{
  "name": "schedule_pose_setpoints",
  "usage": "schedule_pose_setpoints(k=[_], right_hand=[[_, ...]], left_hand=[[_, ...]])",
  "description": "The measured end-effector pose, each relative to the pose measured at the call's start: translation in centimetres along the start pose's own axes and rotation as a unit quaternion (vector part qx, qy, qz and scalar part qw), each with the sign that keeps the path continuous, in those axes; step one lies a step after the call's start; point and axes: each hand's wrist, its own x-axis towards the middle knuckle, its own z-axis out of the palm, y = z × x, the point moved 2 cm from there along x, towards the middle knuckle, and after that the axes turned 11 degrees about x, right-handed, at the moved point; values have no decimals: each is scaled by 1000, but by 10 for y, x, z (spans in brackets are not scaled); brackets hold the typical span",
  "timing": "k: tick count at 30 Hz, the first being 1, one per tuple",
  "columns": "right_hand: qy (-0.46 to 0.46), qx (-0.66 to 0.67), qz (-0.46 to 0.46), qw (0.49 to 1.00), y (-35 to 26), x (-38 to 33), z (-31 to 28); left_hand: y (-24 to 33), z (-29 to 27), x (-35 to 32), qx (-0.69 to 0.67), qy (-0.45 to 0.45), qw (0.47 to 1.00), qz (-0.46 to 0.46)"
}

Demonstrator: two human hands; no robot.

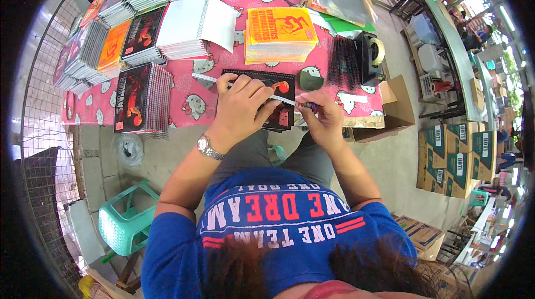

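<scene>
Head view: so the white strip [283, 99] slants over a black notebook [286, 114] at the surface's [181, 81] near edge, far-left to near-right. Left hand [242, 101] covers its middle, fingers curled, can't tell how firmly; right hand [322, 114] is nearest its right end, pinching a small dark item [308, 107]. Notebook stacks [139, 98] crowd the left edge; cartons [457, 157] sit off the right.

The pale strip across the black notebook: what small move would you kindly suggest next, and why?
I would perhaps press the left hand flatter over the pale strip to steady it: it lies slanted across the black notebook and juts past the notebook's left edge, while the right hand is close to the strip's right end.
</scene>
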Motion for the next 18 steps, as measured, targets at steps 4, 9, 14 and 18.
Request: schedule_pose_setpoints(k=[4, 9, 14, 18], right_hand=[[16, 81, 58, 995, -2, 3, 5], [-12, 129, 132, 983, -8, 4, -1], [-38, 145, 147, 978, -9, 5, -2], [-116, -127, -22, 985, -26, 7, -8]], left_hand=[[1, 4, -1, 8, 3, 1000, 2], [0, 2, -1, 3, -3, 1000, 4], [0, 1, -2, 4, -4, 1000, 4], [-1, 0, -3, 1, -4, 1000, -4]])
